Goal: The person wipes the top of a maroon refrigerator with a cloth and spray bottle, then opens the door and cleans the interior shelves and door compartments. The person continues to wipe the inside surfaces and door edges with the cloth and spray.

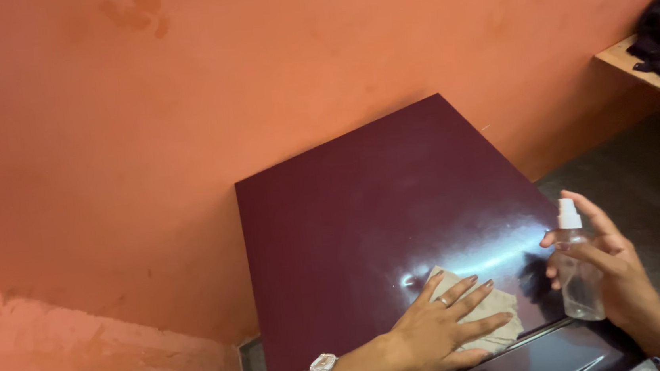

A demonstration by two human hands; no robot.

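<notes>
No labels, signs or screens are being shown. One package is being held at the lower right of the frame: a small clear spray bottle [580,283] with a white nozzle.

The dark maroon counter [363,198] lies bare across its far and middle stretch, giving the hands open passage there. Near the front edge a beige cloth [493,306] under the left hand [438,331] takes up room. The orange wall [179,103] closes the far and left sides. Right of the counter, the right hand [612,272] with a clear spray bottle [579,275] stands over open floor [647,174].
</notes>
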